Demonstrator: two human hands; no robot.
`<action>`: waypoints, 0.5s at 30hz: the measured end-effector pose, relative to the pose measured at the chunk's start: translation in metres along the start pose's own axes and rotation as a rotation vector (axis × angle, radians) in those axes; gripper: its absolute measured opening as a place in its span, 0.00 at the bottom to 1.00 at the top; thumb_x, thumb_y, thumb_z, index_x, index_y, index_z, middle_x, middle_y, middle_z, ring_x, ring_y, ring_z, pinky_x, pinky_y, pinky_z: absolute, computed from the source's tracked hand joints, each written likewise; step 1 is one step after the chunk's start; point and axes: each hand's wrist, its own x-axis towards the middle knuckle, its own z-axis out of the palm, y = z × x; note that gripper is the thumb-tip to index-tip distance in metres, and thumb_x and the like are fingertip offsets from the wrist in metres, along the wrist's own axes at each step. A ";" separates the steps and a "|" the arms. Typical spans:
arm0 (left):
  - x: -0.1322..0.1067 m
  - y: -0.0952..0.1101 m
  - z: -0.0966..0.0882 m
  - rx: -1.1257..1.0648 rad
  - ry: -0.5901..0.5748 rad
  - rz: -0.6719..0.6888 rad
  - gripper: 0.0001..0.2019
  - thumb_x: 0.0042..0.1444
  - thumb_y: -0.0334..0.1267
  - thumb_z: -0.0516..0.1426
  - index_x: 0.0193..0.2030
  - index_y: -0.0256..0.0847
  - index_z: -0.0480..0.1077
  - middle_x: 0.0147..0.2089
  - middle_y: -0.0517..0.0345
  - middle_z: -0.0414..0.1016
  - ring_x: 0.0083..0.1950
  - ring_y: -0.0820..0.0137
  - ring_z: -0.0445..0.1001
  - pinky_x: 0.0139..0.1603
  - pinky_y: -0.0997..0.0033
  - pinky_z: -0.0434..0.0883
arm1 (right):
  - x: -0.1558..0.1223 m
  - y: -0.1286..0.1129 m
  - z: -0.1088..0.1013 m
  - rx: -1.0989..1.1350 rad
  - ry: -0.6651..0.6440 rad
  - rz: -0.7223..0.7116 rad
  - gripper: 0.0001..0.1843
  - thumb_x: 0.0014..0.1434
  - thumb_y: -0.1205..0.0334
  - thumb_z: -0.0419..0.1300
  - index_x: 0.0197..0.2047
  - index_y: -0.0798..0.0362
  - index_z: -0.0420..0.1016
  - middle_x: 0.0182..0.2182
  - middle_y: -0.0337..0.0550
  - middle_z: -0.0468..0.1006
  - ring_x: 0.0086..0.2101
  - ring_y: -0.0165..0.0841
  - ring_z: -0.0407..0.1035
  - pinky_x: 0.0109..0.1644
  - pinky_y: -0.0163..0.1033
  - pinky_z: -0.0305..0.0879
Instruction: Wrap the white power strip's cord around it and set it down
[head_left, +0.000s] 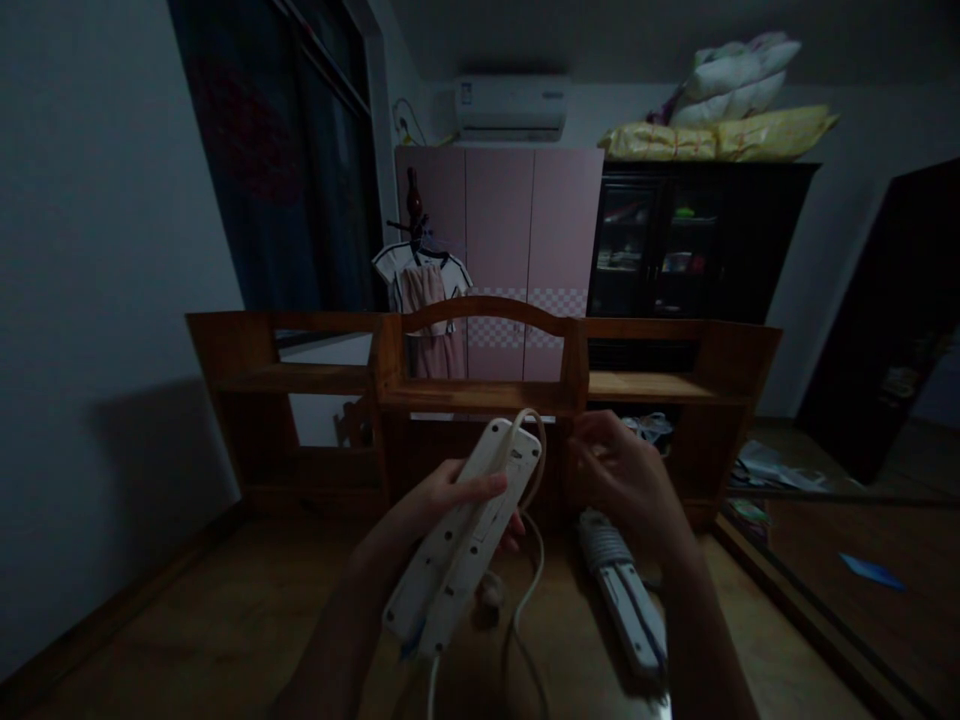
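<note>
A white power strip point(469, 540) is gripped in my left hand point(442, 500), thumb across its screw-holed back and fingertips at the right edge. Its pale cord point(536, 570) loops over the upper end and hangs down in front of the wooden surface. To the right of that upper end, my right hand point(630, 480) is raised, apart from the strip. Its fingers are bent and blurred, so whether anything lies between them is unclear. Below it lies a second power strip point(630, 615) with its cord wound round the far end. A plug-like object point(489, 598) shows dimly behind the held strip.
A wooden shelf unit point(480, 395) stands along the far edge of the wooden surface point(300, 600). Beyond it are a pink wardrobe point(499, 220), clothes on a stand point(427, 285) and a dark cabinet point(697, 240). A wooden rail point(795, 610) borders the right side.
</note>
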 end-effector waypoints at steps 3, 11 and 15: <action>0.003 -0.003 0.011 0.000 -0.052 -0.029 0.20 0.57 0.48 0.56 0.44 0.30 0.72 0.36 0.39 0.78 0.31 0.60 0.78 0.32 0.63 0.74 | 0.000 -0.015 -0.021 0.245 0.007 -0.188 0.25 0.61 0.57 0.58 0.61 0.47 0.62 0.58 0.46 0.68 0.56 0.38 0.63 0.57 0.43 0.61; 0.007 -0.012 0.036 -0.083 -0.248 -0.081 0.16 0.55 0.46 0.58 0.39 0.32 0.71 0.34 0.42 0.78 0.27 0.64 0.77 0.27 0.69 0.72 | 0.001 -0.016 -0.004 0.564 -0.273 -0.031 0.15 0.67 0.53 0.50 0.39 0.55 0.72 0.32 0.40 0.72 0.32 0.29 0.66 0.34 0.31 0.62; 0.006 -0.015 0.041 -0.094 -0.298 -0.133 0.16 0.55 0.47 0.57 0.39 0.33 0.71 0.34 0.45 0.78 0.26 0.66 0.76 0.28 0.70 0.72 | -0.001 -0.016 0.000 0.668 -0.217 0.089 0.16 0.64 0.50 0.54 0.32 0.53 0.67 0.27 0.36 0.65 0.27 0.27 0.60 0.27 0.30 0.57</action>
